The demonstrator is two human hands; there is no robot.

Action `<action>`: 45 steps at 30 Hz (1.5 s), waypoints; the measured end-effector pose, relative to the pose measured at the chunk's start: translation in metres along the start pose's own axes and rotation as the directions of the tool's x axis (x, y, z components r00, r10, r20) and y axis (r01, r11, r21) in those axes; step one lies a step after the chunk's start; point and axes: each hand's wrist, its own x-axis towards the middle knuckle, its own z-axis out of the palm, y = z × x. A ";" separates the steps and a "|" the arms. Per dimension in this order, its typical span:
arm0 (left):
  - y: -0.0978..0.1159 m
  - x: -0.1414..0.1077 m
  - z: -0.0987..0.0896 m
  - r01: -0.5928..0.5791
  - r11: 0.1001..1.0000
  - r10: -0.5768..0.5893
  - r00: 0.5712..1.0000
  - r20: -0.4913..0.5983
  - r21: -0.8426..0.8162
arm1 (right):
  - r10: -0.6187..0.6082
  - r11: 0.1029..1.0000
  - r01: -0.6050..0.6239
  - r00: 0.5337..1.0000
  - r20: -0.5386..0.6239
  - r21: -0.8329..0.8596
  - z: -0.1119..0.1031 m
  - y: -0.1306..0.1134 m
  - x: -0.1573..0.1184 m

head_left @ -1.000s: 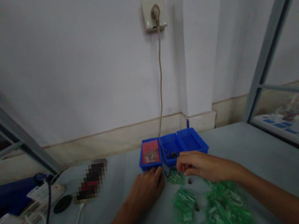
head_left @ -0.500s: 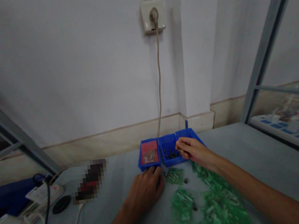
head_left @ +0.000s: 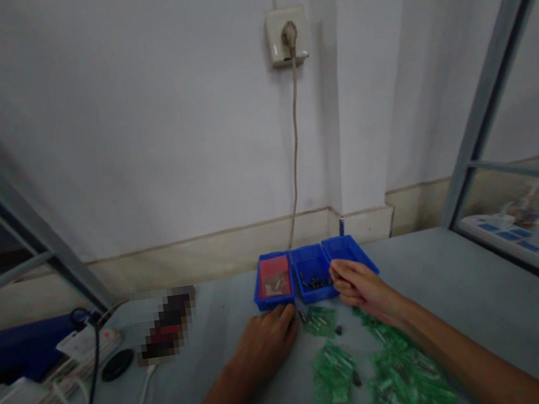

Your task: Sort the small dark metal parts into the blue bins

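My left hand [head_left: 270,336] rests palm down on the table, its fingers at the front edge of the left blue bin [head_left: 258,294]. The hand appears to hold nothing, though its fingertips are partly hidden. A pink packet [head_left: 275,271], with a clear bag of small parts on it, fills that bin. In front of the right-hand blue bin [head_left: 344,248], my right hand [head_left: 365,292] is closed in a pinch; whatever sits between its fingers is too small to make out. Small dark metal parts [head_left: 315,283] lie in the middle blue bin [head_left: 308,257].
Green plastic bags [head_left: 406,376] of small parts spread over the table's front right. A smaller green bag [head_left: 321,321] and loose dark pieces [head_left: 356,378] lie nearby. Leftward are a blurred-out phone-like object [head_left: 169,324], a black disc [head_left: 117,365] and power strips with cables [head_left: 90,345].
My right hand has come down and slightly back from over the bins, still pinched. My left hand stays by the left bin. The whole view has shifted a little.
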 end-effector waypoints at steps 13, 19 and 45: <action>-0.004 -0.003 0.001 -0.003 1.000 0.003 1.000 -0.031 -0.015 | -0.268 0.956 0.251 0.958 -0.105 -0.155 -0.002 0.008 0.003; -0.003 -0.003 -0.002 0.006 1.000 -0.005 1.000 -0.026 0.017 | -0.294 0.923 0.268 0.954 -0.057 -0.276 0.000 0.010 0.003; -0.005 -0.003 -0.001 0.011 0.997 -0.012 1.000 -0.014 -0.075 | 0.081 0.935 -0.102 0.994 0.075 0.340 0.007 -0.002 -0.005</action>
